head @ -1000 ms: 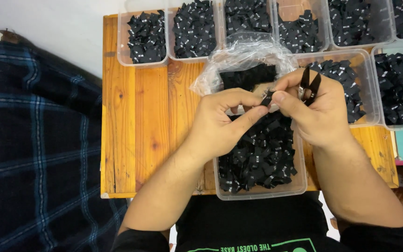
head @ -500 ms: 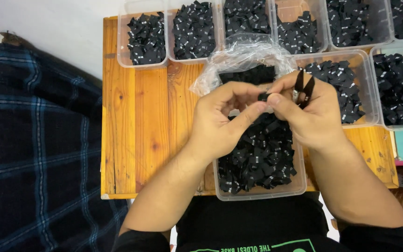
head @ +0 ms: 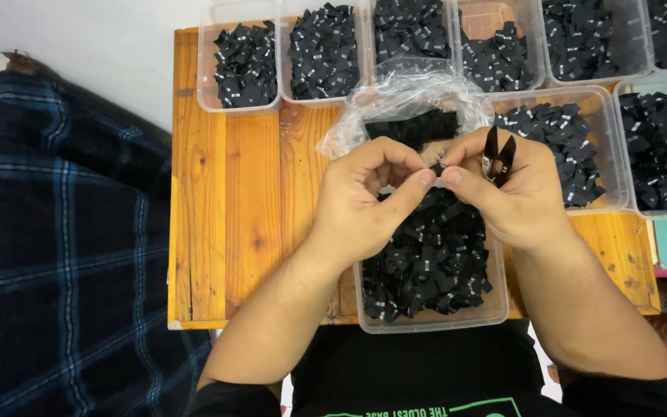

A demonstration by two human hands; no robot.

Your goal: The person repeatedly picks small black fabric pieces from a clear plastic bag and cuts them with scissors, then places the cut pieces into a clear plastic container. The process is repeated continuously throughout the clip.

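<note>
I see both hands, left (head: 364, 197) and right (head: 515, 193), pinching one label (head: 435, 167); right also holds snips (head: 497, 154); eight tubs (head: 426, 316); wooden counter (head: 233, 193).

One head-worn view is aimed steeply down, close over the wooden table (head: 233, 201), its right edge seemingly cropped.

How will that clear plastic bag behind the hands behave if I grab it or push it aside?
Probably floppy: the clear plastic bag is crumpled and holds no shape. Likely very light, so it should slide easily on the wooden table. It may spill, since black pieces sit in its open mouth.
</note>
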